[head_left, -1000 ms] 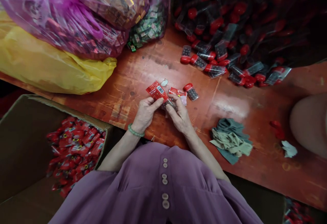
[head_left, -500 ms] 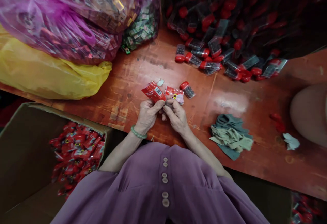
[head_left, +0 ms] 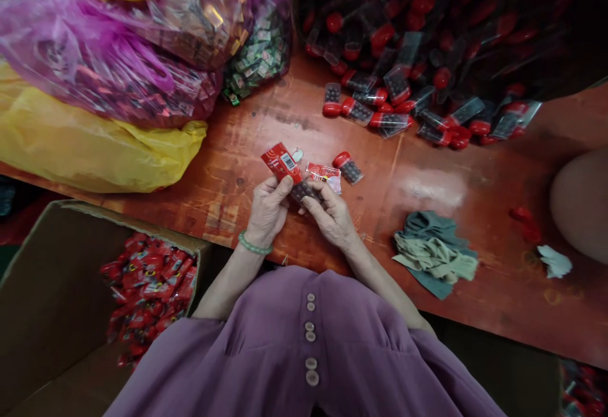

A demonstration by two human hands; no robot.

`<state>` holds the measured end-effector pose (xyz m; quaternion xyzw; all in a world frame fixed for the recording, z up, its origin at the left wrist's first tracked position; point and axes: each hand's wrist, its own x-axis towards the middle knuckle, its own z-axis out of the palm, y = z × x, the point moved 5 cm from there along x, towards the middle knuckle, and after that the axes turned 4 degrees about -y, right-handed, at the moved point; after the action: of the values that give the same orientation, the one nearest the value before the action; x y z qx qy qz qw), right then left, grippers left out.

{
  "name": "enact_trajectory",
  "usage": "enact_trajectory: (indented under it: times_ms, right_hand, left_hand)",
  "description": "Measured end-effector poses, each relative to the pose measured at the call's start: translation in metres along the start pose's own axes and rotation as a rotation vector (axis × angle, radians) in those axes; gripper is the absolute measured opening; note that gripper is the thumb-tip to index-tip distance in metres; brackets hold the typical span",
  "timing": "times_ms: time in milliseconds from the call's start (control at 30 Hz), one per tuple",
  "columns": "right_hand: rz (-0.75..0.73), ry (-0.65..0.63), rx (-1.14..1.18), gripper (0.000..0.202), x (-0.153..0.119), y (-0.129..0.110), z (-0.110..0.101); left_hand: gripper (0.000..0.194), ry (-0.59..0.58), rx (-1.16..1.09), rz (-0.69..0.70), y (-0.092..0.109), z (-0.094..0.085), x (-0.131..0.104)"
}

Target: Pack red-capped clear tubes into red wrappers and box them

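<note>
While the left hand [head_left: 268, 209] pinches a red sachet [head_left: 281, 161] between thumb and fingers, the right hand [head_left: 331, 212] clamps its fingertips on a small clear vial [head_left: 304, 191], both held over the near middle of the red table [head_left: 427, 182]. Another sachet [head_left: 324, 176] and 1 red-capped vial [head_left: 348, 167] lie just beyond.

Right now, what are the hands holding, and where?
The left hand pinches a red packet by its lower edge; the right hand grips a small clear container by its end.
</note>
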<state>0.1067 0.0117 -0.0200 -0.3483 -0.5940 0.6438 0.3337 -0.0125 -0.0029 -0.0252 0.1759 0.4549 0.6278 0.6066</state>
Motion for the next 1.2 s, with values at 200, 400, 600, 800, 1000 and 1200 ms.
enact_trajectory:
  times_ms: [200,400,600,800,1000,1200]
  right_hand:
    - [0.009,0.164,0.145,0.031,0.002,-0.001,-0.002]
    - [0.079,0.137,0.221,0.041,0.007,0.000,-0.001]
    - [0.128,0.135,0.324,0.047,0.005,0.009,-0.005]
    - [0.116,0.162,0.331,0.053,0.004,0.015,-0.008]
    - [0.117,0.126,0.303,0.060,0.004,0.017,-0.005]
    - [0.070,-0.061,0.187,0.047,-0.003,0.009,0.007]
  left_hand:
    - [0.036,0.019,-0.023,-0.051,-0.012,0.004,-0.005]
    - [0.042,-0.078,-0.092,-0.061,-0.006,0.006,-0.008]
    - [0.043,-0.057,-0.056,-0.076,-0.007,0.014,-0.012]
    - [0.039,-0.048,-0.085,-0.051,-0.013,0.017,-0.022]
    - [0.045,-0.074,-0.022,-0.032,-0.013,0.015,-0.027]
    - [0.038,-0.002,0.187,0.027,0.016,-0.024,-0.053]
